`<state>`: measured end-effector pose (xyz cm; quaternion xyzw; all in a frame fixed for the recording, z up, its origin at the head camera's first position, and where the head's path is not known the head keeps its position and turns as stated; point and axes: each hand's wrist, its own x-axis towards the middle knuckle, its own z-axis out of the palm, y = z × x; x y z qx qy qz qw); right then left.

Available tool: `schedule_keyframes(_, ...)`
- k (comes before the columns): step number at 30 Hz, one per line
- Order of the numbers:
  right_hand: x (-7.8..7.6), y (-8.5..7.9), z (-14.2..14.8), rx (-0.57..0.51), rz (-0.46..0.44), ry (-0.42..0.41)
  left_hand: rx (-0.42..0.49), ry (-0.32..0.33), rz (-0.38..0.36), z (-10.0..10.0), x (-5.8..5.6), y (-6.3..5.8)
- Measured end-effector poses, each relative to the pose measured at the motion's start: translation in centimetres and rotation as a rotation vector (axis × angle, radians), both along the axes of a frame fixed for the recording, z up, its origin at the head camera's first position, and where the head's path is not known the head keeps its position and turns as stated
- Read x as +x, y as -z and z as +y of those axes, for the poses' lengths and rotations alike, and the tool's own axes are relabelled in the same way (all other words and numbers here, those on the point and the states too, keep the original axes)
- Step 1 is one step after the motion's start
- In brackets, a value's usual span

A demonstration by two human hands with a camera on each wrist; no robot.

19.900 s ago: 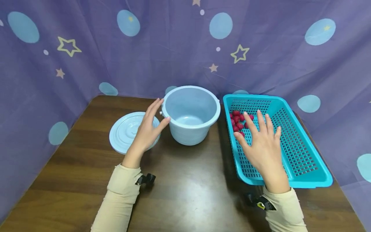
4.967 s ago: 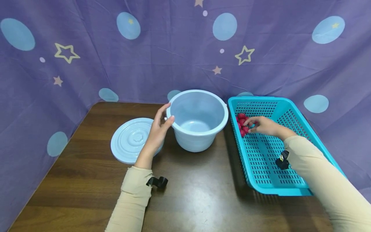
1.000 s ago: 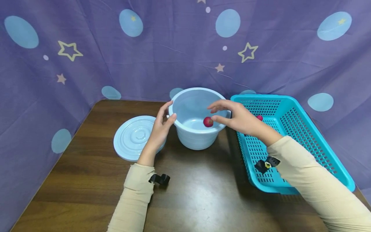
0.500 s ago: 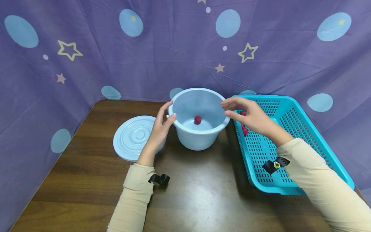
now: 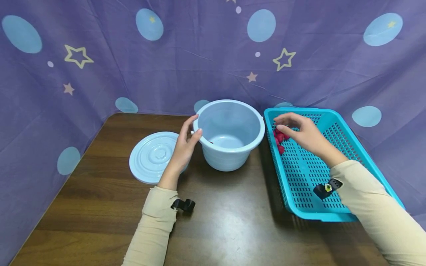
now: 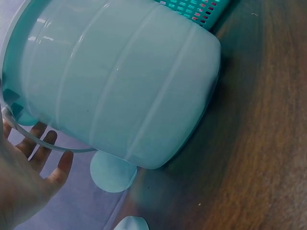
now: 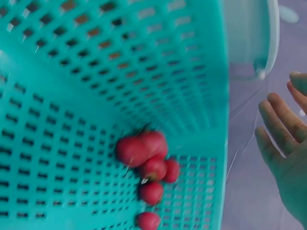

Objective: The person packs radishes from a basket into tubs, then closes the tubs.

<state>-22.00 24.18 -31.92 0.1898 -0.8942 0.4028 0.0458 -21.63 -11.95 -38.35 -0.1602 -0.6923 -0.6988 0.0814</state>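
Observation:
My left hand (image 5: 182, 150) touches the left rim of the pale blue bucket (image 5: 226, 161) with fingers and thumb spread. In the left wrist view, those fingers lie by the bucket's thin handle (image 6: 62, 148). Just a sliver of one red radish (image 5: 211, 142) shows low inside the bucket; the front rim hides the rest. My right hand (image 5: 304, 133), fingers loosely bent and nothing in them, hovers over the turquoise basket (image 5: 279, 181). Several small red radishes (image 7: 152, 168) cluster in the basket's far left corner, partly below that hand.
A pale blue round lid (image 5: 149, 157) lies flat on the wooden table (image 5: 100, 199), left of the bucket and partly behind my left forearm. A purple patterned curtain (image 5: 186, 66) hangs close behind the bucket and basket.
One second ago a radish was leaving my right hand into the bucket. It has rolled left, mostly out of sight. My right hand has moved right, over the basket; the left stays put.

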Motion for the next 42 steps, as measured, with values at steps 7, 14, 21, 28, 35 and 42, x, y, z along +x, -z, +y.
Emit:
schedule_keyframes(7, -1.0, 1.5, 1.8, 0.068, -0.144, 0.002, 0.0, 0.006, -0.011, 0.0, 0.1, -0.1)
schedule_keyframes(14, -2.2, 3.1, 3.3, 0.187, -0.193, -0.041, -0.015, 0.007, -0.012, -0.1, 0.1, -0.1)
schedule_keyframes(21, -3.1, 4.3, 4.2, 0.256, -0.251, -0.092, -0.021, 0.004, -0.015, -0.1, 0.1, -0.2)
schedule_keyframes(28, -3.6, 5.5, 4.4, 0.269, -0.298, -0.139, -0.03, 0.0, -0.011, -0.1, 0.2, -0.1)
schedule_keyframes(35, -3.8, 6.5, 3.9, 0.286, -0.29, -0.147, -0.027, 0.001, -0.011, -0.1, 0.2, 0.1)
schedule_keyframes(42, -4.0, 6.9, 3.1, 0.299, -0.332, -0.182, -0.036, 0.0, -0.005, -0.1, 0.1, 0.0)
